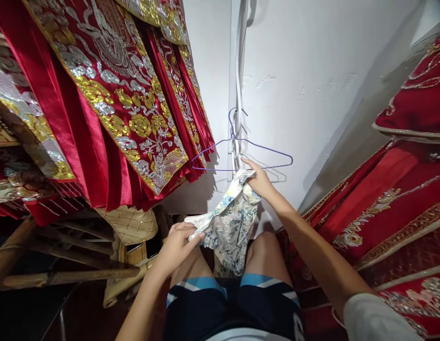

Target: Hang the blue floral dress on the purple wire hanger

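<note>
A pale garment [232,227] with a blue floral print hangs between my two hands, above my knees; its exact kind does not show. My left hand [180,239] pinches one end of its light waistband-like edge. Higher up and to the right, my right hand [258,181] grips the other end of that edge, thumb on top. The edge slants up from left to right, and the cloth drapes below it. Just above the garment, a thin purple wire hanger [243,139] hangs on the wall, with nothing on it. My right hand is close to its lower bar.
Red embroidered costumes [142,123] with gold and silver sequins hang at the left. More red beaded garments [390,203] fill the right side. A wooden frame [74,277] stands at lower left. White cables [239,61] run down the wall [312,57] behind the hanger.
</note>
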A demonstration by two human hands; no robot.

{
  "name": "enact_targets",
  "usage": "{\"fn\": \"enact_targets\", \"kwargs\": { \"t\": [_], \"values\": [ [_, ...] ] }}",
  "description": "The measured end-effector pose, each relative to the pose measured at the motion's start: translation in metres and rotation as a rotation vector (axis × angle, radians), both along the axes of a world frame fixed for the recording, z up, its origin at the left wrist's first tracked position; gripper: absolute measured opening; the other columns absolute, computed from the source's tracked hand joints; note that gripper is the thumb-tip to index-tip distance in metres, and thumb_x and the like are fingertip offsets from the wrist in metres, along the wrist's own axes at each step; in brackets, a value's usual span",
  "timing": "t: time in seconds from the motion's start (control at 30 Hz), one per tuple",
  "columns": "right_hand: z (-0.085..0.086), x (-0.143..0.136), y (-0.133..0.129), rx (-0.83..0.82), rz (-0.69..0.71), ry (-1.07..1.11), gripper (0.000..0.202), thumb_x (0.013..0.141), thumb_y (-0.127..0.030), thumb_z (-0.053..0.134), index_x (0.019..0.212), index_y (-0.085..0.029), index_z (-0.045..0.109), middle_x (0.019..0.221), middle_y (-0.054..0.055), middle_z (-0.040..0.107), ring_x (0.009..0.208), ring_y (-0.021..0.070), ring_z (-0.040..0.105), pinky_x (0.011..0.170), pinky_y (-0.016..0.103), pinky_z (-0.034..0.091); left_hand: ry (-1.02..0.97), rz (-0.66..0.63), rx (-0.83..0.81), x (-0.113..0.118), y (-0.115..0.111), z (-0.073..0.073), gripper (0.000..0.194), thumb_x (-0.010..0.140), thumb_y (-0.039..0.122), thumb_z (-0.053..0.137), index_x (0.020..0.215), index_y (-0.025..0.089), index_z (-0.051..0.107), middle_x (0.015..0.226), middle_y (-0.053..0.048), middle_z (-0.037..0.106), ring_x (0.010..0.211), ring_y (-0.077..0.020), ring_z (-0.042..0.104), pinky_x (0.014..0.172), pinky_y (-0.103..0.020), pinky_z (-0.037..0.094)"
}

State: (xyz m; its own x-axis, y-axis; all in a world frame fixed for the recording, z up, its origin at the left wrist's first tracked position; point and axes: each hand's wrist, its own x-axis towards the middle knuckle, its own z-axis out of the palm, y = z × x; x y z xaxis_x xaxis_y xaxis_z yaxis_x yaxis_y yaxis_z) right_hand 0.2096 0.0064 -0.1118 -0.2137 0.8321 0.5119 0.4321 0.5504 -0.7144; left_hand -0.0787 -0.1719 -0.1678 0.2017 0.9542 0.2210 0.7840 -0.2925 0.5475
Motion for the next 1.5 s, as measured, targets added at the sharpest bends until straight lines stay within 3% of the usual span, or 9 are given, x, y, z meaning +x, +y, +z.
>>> {"fn": "enact_targets", "kwargs": {
  "t": [0.1,0.2,0.37,0.53,0.67,0.8,0.93,1.07,1.5],
  "values": [
    [-0.008,-0.003,0.016,-0.051,-0.060,-0.100,0.038,0.071,-0.018,0.052,0.103,-0.019,0.074,0.080,0.004,0.071,0.074,0.0196,0.060,0.069,0.027,0.043,0.125,0.109,-0.027,-0.011,0.016,0.013,0.036,0.093,0.052,0.052,0.101,0.028,0.078,0.132,-0.005,0.069,0.138,-0.0361,0.046,0.116,-0.057,0.027],
    [-0.006,0.010,0.011,-0.003,-0.157,-0.156,0.010,0.067,-0.023,0.058,0.071,-0.020,0.066,0.063,0.000,0.060,0.063,0.0169,0.049,0.060,0.026,0.032,0.174,0.199,-0.047,-0.027,0.032,0.017,0.039,0.091,0.049,0.052,0.107,0.024,0.076,0.145,-0.009,0.059,0.141,-0.0392,0.043,0.113,-0.054,0.034],
    [0.012,0.025,-0.006,0.035,-0.178,-0.098,0.014,0.063,-0.022,0.051,0.052,-0.022,0.041,0.049,-0.005,0.035,0.056,0.0127,0.034,0.055,0.028,0.023,0.097,0.286,-0.050,-0.034,0.064,0.026,0.049,0.095,0.054,0.036,0.092,0.019,0.072,0.094,-0.012,0.077,0.095,-0.0321,0.070,0.082,-0.037,0.051],
    [0.022,0.026,-0.011,0.011,-0.121,-0.031,0.018,0.061,-0.024,0.047,0.051,-0.023,0.032,0.049,-0.005,0.029,0.055,0.0121,0.031,0.054,0.028,0.021,0.025,0.332,-0.060,-0.019,0.109,0.048,0.057,0.096,0.051,0.025,0.086,0.015,0.068,0.078,-0.011,0.074,0.080,-0.0268,0.070,0.069,-0.030,0.051],
    [0.018,0.025,-0.014,0.024,-0.131,-0.032,0.012,0.062,-0.024,0.046,0.053,-0.022,0.038,0.050,-0.004,0.035,0.056,0.0129,0.035,0.054,0.027,0.023,0.119,0.307,-0.240,-0.015,0.132,0.062,0.043,0.087,0.046,0.044,0.063,0.018,0.065,0.059,-0.010,0.069,0.062,-0.0256,0.068,0.058,-0.029,0.048],
    [0.013,0.025,-0.011,-0.022,-0.079,-0.027,0.009,0.062,-0.024,0.047,0.055,-0.022,0.042,0.052,-0.004,0.038,0.057,0.0130,0.035,0.055,0.027,0.025,0.202,0.343,-0.197,-0.015,0.131,0.073,0.032,0.081,0.037,0.051,0.056,0.019,0.062,0.054,-0.012,0.066,0.060,-0.0276,0.067,0.060,-0.032,0.047],
    [0.013,0.027,-0.008,-0.086,-0.074,-0.020,0.011,0.062,-0.026,0.048,0.055,-0.022,0.040,0.053,-0.004,0.037,0.057,0.0127,0.033,0.055,0.027,0.025,0.229,0.383,0.008,-0.006,0.124,0.090,0.035,0.088,0.031,0.039,0.076,0.015,0.067,0.086,-0.022,0.073,0.086,-0.0328,0.069,0.075,-0.037,0.047],
    [0.016,0.029,-0.010,-0.126,-0.051,-0.046,0.013,0.062,-0.027,0.048,0.055,-0.023,0.038,0.054,-0.004,0.039,0.057,0.0129,0.034,0.056,0.027,0.025,0.180,0.321,0.177,0.001,0.119,0.100,0.034,0.088,0.024,0.037,0.090,0.016,0.069,0.096,-0.015,0.075,0.090,-0.0294,0.068,0.077,-0.034,0.046],
    [0.005,0.028,-0.004,-0.087,-0.085,-0.114,0.009,0.068,-0.021,0.051,0.062,-0.022,0.045,0.059,-0.002,0.051,0.060,0.0155,0.042,0.058,0.027,0.027,0.482,0.438,0.100,0.009,0.073,0.124,0.027,0.085,0.012,0.041,0.084,0.016,0.067,0.089,-0.019,0.073,0.085,-0.0346,0.068,0.067,-0.035,0.041]
  ]
}}
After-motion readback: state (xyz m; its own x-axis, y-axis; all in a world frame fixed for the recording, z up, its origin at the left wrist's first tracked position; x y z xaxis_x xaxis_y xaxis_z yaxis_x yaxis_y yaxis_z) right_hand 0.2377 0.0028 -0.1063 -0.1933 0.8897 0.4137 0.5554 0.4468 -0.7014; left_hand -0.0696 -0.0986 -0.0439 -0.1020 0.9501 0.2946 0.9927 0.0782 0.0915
